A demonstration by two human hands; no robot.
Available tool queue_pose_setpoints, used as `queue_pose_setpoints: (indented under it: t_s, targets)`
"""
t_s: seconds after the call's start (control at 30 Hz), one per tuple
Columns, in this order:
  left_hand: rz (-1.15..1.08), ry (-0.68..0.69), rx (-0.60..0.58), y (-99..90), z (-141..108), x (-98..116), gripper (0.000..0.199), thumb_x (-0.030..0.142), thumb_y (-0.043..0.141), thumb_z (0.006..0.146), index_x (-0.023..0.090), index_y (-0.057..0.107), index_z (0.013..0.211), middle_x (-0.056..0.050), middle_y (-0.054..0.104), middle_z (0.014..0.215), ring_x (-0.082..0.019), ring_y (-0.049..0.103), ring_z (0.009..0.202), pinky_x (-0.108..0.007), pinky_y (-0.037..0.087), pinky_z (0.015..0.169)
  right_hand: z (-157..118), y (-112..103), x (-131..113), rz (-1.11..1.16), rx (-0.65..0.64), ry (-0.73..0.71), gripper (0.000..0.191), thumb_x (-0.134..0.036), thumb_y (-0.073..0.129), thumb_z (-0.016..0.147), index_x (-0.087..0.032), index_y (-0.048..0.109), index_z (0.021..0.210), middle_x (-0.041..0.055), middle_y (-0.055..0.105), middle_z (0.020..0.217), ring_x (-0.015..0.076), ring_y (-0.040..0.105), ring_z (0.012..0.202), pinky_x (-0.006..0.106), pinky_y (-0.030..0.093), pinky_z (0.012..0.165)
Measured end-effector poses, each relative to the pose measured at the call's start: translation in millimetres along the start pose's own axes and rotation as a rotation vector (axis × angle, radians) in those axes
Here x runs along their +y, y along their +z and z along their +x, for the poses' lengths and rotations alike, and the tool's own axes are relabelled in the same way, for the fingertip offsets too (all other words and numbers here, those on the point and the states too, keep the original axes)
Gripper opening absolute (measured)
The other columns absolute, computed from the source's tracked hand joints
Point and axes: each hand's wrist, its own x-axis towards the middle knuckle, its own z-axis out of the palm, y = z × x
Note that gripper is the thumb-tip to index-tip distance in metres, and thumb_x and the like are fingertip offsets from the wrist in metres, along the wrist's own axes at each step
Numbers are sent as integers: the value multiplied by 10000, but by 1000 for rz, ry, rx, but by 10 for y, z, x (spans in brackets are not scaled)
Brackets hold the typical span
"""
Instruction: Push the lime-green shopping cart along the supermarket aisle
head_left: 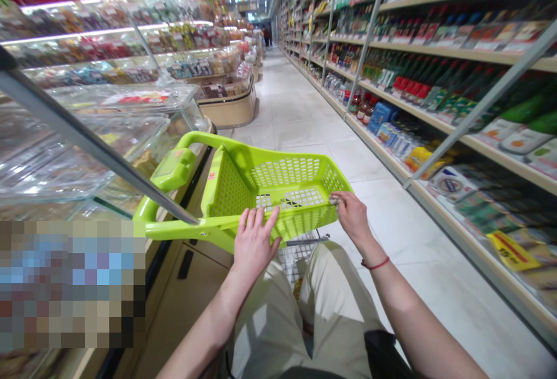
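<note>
A lime-green plastic shopping trolley basket (278, 190) with a perforated mesh body stands in front of me, its long handle (174, 152) curving toward the left. My left hand (255, 242) lies on the basket's near rim with the fingers spread, not curled around it. My right hand (350, 213) grips the rim at the right corner, and a red string bracelet (375, 264) circles that wrist. Nothing shows inside the basket. Below it, a wire-framed trolley base (296, 257) is partly hidden by my beige trousers (304, 315).
Glass display counters of packaged goods (108, 112) run along the left, with a metal rail (87, 129) crossing close by. Tall stocked shelves (435, 77) line the right. A white tiled aisle (383, 158) runs ahead, with distant people (266, 35) at its end. A pixelated patch covers the lower left.
</note>
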Motion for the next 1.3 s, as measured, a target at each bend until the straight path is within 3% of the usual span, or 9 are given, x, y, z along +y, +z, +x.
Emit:
queue_pose_setpoints:
  t_s: [0.17,0.3,0.4,0.5,0.73,0.87,1.07,1.3]
  targets:
    - [5,2,-5,-14,-2,0,704,450,643,825,267,425,1469,-138,565,1343,-321,488,1268,-476,271,1158,-15,167,51,-187,-33,-49,346,-90,457,817,-191,725,1012,101,708,1073,263,583,1085,466,433,1010]
    - [-20,0,1,-14,-4,1,695,437,642,822,264,435,1462,-139,567,1344,-322,487,1265,-482,272,1156,-121,243,61,-199,5,-25,295,-216,464,909,-220,703,1082,99,659,1196,281,535,1197,580,320,1106]
    - [-23,-4,4,-8,-4,3,697,438,645,816,261,441,1458,-141,562,1348,-328,483,1267,-489,275,1155,-206,320,25,-119,45,-66,334,-236,402,957,-194,676,1143,133,648,1184,265,558,1178,553,389,1090]
    - [-21,-3,3,-5,-5,6,706,442,653,812,262,438,1460,-144,557,1349,-328,479,1270,-487,269,1158,-309,430,-102,-115,49,-142,423,-115,375,924,-182,606,1272,151,624,1236,257,543,1230,547,392,1114]
    - [-2,-2,2,-15,-4,6,703,454,653,818,264,436,1460,-142,550,1344,-325,480,1267,-483,271,1157,-437,596,-464,-114,-79,-296,605,-8,360,866,-173,468,1437,156,553,1396,254,414,1401,536,374,1161]
    - [-9,-4,0,-20,-4,3,682,450,635,833,267,437,1460,-139,551,1339,-320,477,1269,-475,271,1159,-441,543,-355,-78,-110,-332,694,42,328,839,-202,412,1484,135,518,1452,228,348,1446,527,368,1171]
    - [11,0,-3,-10,-4,3,686,467,630,835,270,432,1462,-139,552,1331,-321,482,1266,-475,273,1158,-452,477,-162,-102,-52,-248,700,77,316,815,-175,458,1453,153,526,1443,226,331,1455,531,371,1168]
    - [33,3,-5,-6,0,13,694,473,647,820,266,447,1452,-147,554,1337,-323,487,1262,-480,267,1160,-519,735,-665,-42,-102,-351,636,-4,378,875,-116,364,1500,182,486,1472,247,311,1464,529,356,1177]
